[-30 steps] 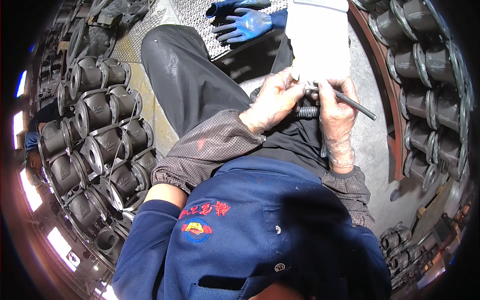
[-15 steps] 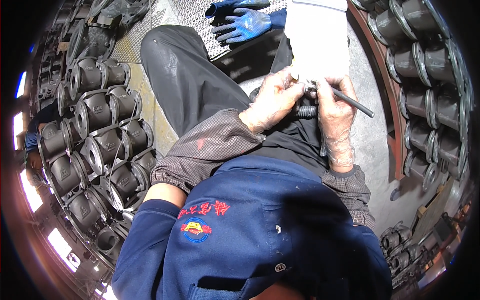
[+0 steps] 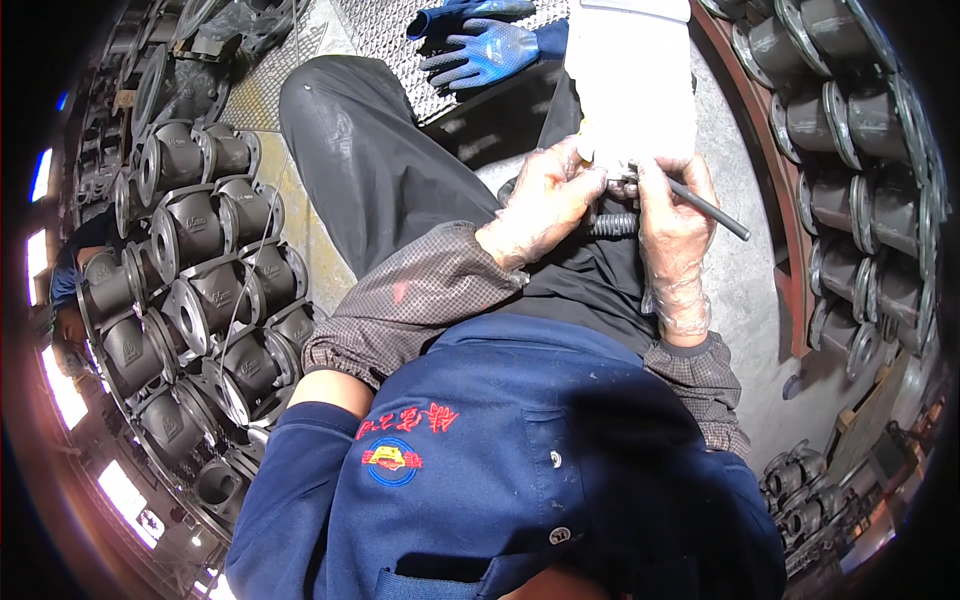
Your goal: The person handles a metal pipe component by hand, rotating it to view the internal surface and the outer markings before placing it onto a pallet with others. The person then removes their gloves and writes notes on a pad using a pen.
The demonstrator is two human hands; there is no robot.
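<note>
The left hand [image 3: 545, 205], in a clear plastic glove, reaches in from the near left, palm turned inward. Its thumb and fingers are bent toward the left end of a small metal part [image 3: 622, 182]; whether they grip it cannot be told, as the contact is hidden. The right hand [image 3: 678, 215], likewise gloved, comes from the near right. Its thumb and fingers are closed around a dark rod [image 3: 712, 208], which slants to the near right, its outer end free. The small metal part lies between the two sets of fingertips; a ribbed cylindrical part [image 3: 612, 225] sits just on its near side.

Compared with half a second ago, both hands keep almost the same pose. The rod's outer end is slightly nearer.

Dark trousers [image 3: 350, 150] lie under and left of the hands. A white sheet-like object [image 3: 640, 90] extends to the far side, with blue work gloves [image 3: 485, 55] to its left. Grey flanged castings [image 3: 190, 225] are stacked at left; further castings [image 3: 830, 120] stand at right beyond a reddish beam [image 3: 768, 165] and grey floor [image 3: 745, 290]
</note>
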